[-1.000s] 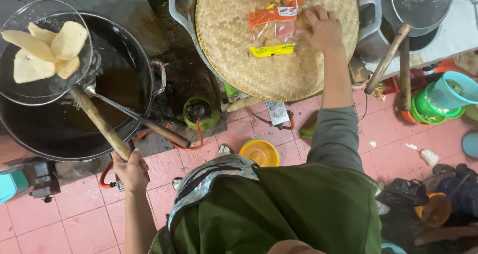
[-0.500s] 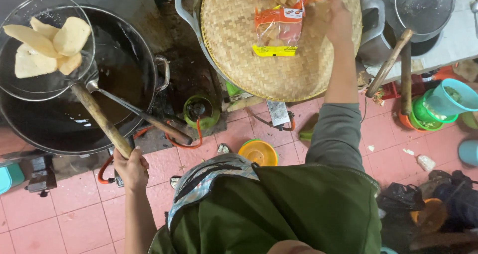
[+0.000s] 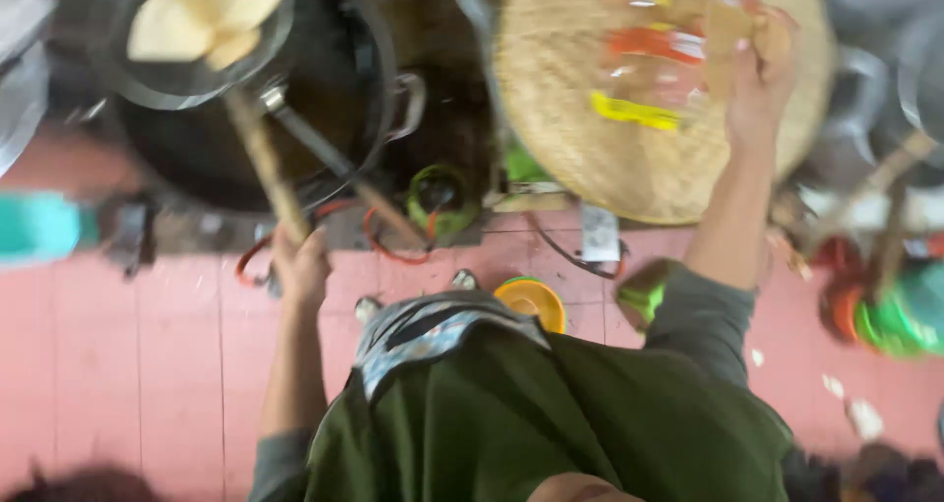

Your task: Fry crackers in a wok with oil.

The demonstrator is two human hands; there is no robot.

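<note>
Holding a wooden handle (image 3: 258, 163), the left hand (image 3: 300, 266) is wrapped tight around it, and its strainer (image 3: 197, 40) of pale chips (image 3: 202, 15) hangs over the black wok (image 3: 344, 89). Right of the wok, the right hand (image 3: 762, 79) pinches a chip (image 3: 726, 30) above the woven tray (image 3: 570, 138).

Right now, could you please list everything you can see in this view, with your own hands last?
Wok: one, black, upper left.
Strainer: one, wire, wooden handle, above wok.
Crackers: several, pale yellow, in strainer.
Woven tray: one, tan, upper right.
Packets: a few, orange and yellow, on tray.
Small bowl: one, yellow-orange, on pink tiled floor.
Left hand: grips strainer handle.
Right hand: holds pale pieces over tray.
</note>
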